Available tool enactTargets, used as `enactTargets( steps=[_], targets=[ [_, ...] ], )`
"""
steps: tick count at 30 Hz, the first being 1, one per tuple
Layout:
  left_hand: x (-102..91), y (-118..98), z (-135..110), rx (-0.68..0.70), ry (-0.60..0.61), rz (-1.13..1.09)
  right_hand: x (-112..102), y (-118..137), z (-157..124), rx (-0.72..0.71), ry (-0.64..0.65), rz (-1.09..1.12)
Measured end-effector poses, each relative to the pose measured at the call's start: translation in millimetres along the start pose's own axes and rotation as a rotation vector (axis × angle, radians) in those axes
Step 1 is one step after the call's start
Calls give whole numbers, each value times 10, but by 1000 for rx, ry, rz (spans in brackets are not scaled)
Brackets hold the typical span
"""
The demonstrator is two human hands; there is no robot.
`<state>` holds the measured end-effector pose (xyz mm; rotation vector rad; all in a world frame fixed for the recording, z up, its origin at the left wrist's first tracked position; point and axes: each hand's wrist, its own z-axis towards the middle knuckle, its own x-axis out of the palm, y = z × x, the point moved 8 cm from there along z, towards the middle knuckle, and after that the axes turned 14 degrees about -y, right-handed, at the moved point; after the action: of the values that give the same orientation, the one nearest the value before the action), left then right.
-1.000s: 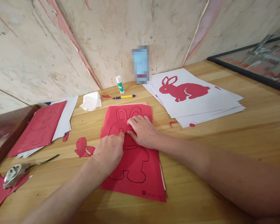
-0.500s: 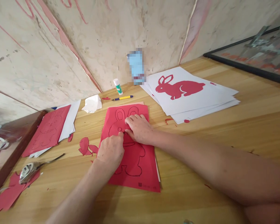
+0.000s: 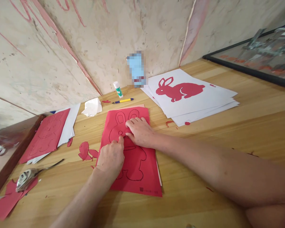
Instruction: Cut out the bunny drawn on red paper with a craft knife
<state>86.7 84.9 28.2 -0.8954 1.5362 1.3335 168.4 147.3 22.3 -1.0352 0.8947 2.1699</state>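
A red paper sheet [image 3: 135,164] with a black-outlined rabbit lies on other sheets on the table. My right hand [image 3: 141,131] rests across the rabbit's head, fingers lying on the paper, thumb near the nose. On the left side of the sheet is my left hand [image 3: 112,156], its fingers curled in and one fingertip beside the drawn nose. Whatever it may hold is hidden by the fingers. Red cut-out scraps [image 3: 85,151] lie just left of the sheet.
A glue stick [image 3: 118,90], a yellow and blue pen [image 3: 123,100] and crumpled white paper [image 3: 92,107] lie behind. White sheets [image 3: 180,110] bearing a red rabbit are at right. At left are another red rabbit sheet [image 3: 47,134] and a tape measure [image 3: 26,180].
The view has shifted slightly, so things sit a little farther left. My left fingertip has drawn slightly away from my right thumb; my right hand stays on the paper.
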Motion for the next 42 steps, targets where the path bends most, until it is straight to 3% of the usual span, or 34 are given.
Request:
enactTargets(
  steps=[17,31,42],
  targets=[
    [77,42,-34,53,3,14,12,-4,2,-11,-23,-11],
    [126,91,-30,164,-83,47,12,-8,2,-5,-20,-5],
    [146,141,-16,227,-52,39,2,-4,2,-6,-6,-4]
  ],
)
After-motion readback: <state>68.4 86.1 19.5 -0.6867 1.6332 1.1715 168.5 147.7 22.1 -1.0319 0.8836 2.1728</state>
